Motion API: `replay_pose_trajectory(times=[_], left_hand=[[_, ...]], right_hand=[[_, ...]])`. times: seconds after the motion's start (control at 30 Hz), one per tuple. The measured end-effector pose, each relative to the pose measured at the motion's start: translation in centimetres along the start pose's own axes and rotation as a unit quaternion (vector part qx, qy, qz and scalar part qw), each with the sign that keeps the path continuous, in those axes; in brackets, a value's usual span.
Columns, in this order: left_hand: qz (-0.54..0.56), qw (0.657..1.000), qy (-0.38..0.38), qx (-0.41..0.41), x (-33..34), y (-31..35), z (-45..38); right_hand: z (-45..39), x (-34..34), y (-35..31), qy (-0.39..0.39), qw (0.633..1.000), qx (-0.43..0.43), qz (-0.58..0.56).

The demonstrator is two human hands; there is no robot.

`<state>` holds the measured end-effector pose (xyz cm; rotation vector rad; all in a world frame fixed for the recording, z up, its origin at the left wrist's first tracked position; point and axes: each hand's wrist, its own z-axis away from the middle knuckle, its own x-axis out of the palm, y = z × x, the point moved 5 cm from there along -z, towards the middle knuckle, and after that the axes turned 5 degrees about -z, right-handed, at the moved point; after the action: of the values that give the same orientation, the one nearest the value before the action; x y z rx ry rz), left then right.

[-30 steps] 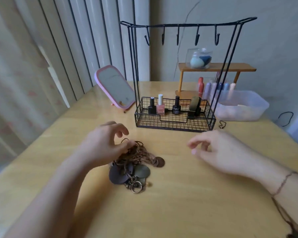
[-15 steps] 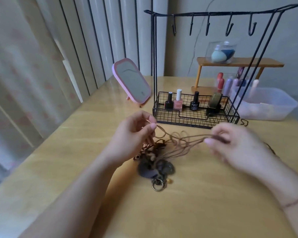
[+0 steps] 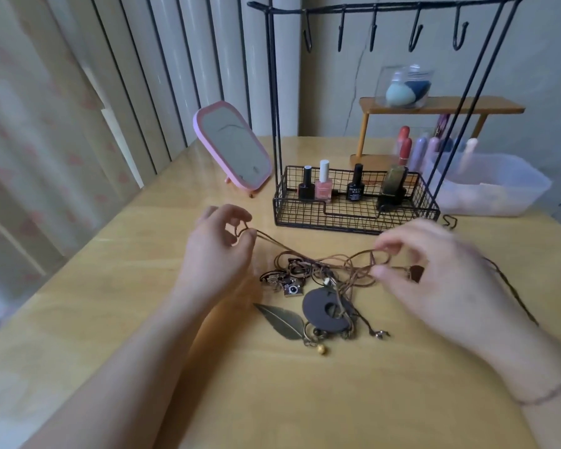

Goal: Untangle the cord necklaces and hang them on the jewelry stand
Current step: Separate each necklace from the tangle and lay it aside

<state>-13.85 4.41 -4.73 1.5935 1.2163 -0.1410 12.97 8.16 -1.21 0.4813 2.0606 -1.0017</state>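
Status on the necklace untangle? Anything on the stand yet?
Done: nothing hung; the hooks on the jewelry stand are all bare. In hand: the left hand pinches one cord end and the right hand holds loops, spreading the tangle of cord necklaces on the table. Left: pendants remain knotted together; separate each necklace, then hang them.

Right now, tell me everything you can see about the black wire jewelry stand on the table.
The jewelry stand is thin black metal wire. Slanted legs carry a top bar with five hooks, all bare. Its base is a shallow wire basket resting flat on the wooden table, behind the tangled cord necklaces. Inside the basket stand four nail polish bottles: two black, one pink, one dark green. Neither hand touches it. A pink mirror stands to its left.
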Motion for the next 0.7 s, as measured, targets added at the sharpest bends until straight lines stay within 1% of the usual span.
replay_pose_trajectory(times=[0.03, 0.07, 0.1, 0.13, 0.2, 0.23, 0.27, 0.33, 0.37, 0.47, 0.53, 0.6, 0.63, 0.67, 0.7], left_hand=[[0.013, 1.000, -0.007, 0.020, 0.0, 0.2, 0.1], [0.032, 0.998, -0.026, 0.053, 0.1, 0.7, 0.2], [0.047, 0.992, -0.056, 0.103, 0.2, 1.4, 0.5], [0.046, 0.981, -0.096, 0.164, 0.5, 2.3, 1.0], [-0.003, 0.945, -0.185, 0.272, 1.5, 3.5, 2.3], [-0.036, 0.927, -0.223, 0.300, 2.2, 3.7, 2.7], [-0.064, 0.915, -0.251, 0.308, 2.8, 3.6, 3.0], [-0.081, 0.912, -0.281, 0.289, 3.5, 3.2, 3.2], [-0.078, 0.914, -0.284, 0.280, 3.6, 3.1, 3.2], [-0.084, 0.925, -0.266, 0.258, 3.3, 2.7, 2.8], [-0.087, 0.930, -0.255, 0.248, 3.0, 2.4, 2.4], [-0.081, 0.938, -0.237, 0.242, 2.7, 2.1, 2.1], [-0.075, 0.944, -0.225, 0.228, 2.5, 1.9, 2.0], [-0.063, 0.953, -0.212, 0.207, 2.3, 1.9, 1.8], [-0.038, 0.962, -0.201, 0.180, 2.0, 1.8, 1.6]], right_hand=[[0.4, 1.0, -1.6, -0.057, 0.997, -0.039, -0.030], [0.8, 2.2, -2.7, -0.125, 0.990, -0.052, -0.024], [1.2, 3.3, -3.5, -0.176, 0.983, -0.060, 0.009], [1.3, 4.0, -4.0, -0.203, 0.975, -0.065, 0.056], [1.5, 4.6, -4.2, -0.218, 0.967, -0.059, 0.121], [1.5, 4.6, -4.4, -0.204, 0.969, -0.057, 0.125], [1.5, 4.5, -4.5, -0.183, 0.973, -0.060, 0.128], [1.5, 4.1, -4.4, -0.156, 0.976, -0.058, 0.142], [1.5, 3.8, -4.3, -0.152, 0.976, -0.055, 0.148], [1.6, 3.5, -3.9, -0.164, 0.969, -0.058, 0.177], [1.5, 3.2, -3.6, -0.150, 0.968, -0.069, 0.190], [1.2, 2.6, -2.8, -0.131, 0.973, -0.077, 0.176], [1.0, 2.0, -2.2, -0.099, 0.982, -0.073, 0.145], [0.8, 0.9, -2.0, -0.039, 0.994, -0.065, 0.083], [0.8, 0.1, -1.5, 0.020, 0.999, -0.039, -0.018]])
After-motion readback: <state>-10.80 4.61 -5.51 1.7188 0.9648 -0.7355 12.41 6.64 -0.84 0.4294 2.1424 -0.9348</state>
